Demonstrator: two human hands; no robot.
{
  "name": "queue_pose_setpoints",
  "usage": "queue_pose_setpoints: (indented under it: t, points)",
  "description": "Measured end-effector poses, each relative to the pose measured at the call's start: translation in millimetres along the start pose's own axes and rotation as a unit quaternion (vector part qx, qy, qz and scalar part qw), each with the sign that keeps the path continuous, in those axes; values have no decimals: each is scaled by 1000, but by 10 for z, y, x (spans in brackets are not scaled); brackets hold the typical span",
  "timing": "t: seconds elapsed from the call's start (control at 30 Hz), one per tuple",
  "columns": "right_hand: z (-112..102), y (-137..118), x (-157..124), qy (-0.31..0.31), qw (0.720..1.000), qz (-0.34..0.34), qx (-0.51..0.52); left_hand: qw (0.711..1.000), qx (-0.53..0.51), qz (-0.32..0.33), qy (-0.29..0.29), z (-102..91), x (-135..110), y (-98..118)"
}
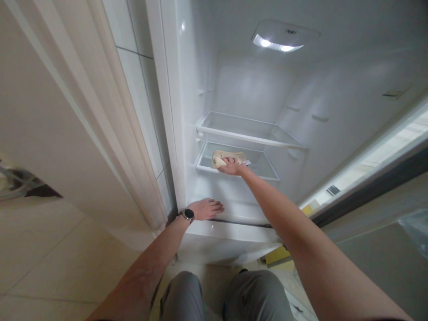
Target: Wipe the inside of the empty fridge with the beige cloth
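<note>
My right hand (230,166) grips and presses a beige cloth (219,157) against the lower glass shelf (267,168) of a refrigerator. A small white tag shows at the cloth's right end. My left hand (207,209), with a round dark watch (189,215) on its wrist, rests flat on the refrigerator's bottom near the front edge, fingers stretched out to the right and holding nothing. Just above the cloth lies the upper glass shelf (244,129), with a white frame.
A lit lamp (281,38) is set in the refrigerator's ceiling. The refrigerator's left wall (170,111) stands next to a tiled wall (129,44). At right is an edge with a dark seal (374,189). Something yellow (279,256) lies low by the front.
</note>
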State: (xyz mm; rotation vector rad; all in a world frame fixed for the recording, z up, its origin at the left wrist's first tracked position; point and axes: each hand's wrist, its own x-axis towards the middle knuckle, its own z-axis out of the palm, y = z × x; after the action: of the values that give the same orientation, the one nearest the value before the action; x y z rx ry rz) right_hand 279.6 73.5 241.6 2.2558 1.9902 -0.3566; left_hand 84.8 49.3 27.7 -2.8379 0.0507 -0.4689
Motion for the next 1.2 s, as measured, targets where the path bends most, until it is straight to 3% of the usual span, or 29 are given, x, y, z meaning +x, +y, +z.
queue_pose_setpoints:
  t: [0.87, 1.2]
  points:
    - [84, 3, 79, 20, 999, -8, 24, 999, -8, -6, -47, -13, -46, -14]
    - [142, 15, 160, 35, 998, -21, 42, 1000, 11, 10, -26, -59, -50, -13]
